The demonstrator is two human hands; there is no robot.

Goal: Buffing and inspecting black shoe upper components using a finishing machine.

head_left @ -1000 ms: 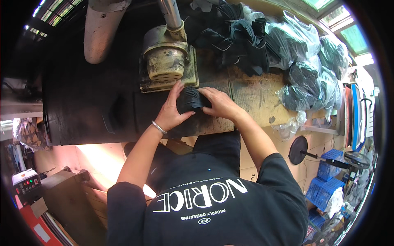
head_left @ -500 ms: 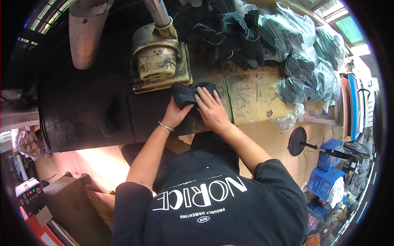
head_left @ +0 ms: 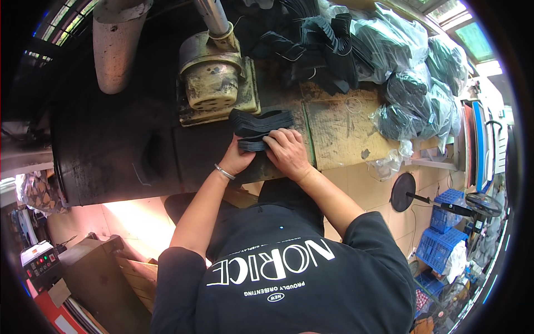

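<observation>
1. I see both hands meeting at the near edge of the dark, grimy workbench [head_left: 128, 161], on a small stack of flat black fabric pieces [head_left: 260, 129] that lies just in front of the yellowed, dirt-stained machine base [head_left: 214, 89].
2. The left hand [head_left: 236, 158], with a thin metal bracelet [head_left: 224, 172] at the wrist, is cupped against the stack's near left side; its fingers are hidden under the pieces, so I judge it grips the lower layers, though I cannot see the grip itself.
3. The right hand [head_left: 288, 151] lies palm down with fingers curled over the stack's right end, pressing it flat, probably to keep the edges squared while the left hand steadies them.
4. The upper pieces fan out toward the machine, apart from the lower ones pinched between the hands.
5. Behind, a heap of loose black fabric [head_left: 317, 50] and several clear plastic bags of dark pieces [head_left: 411, 83] sit on the worn tan board [head_left: 339, 128], within arm's reach as supply.
</observation>
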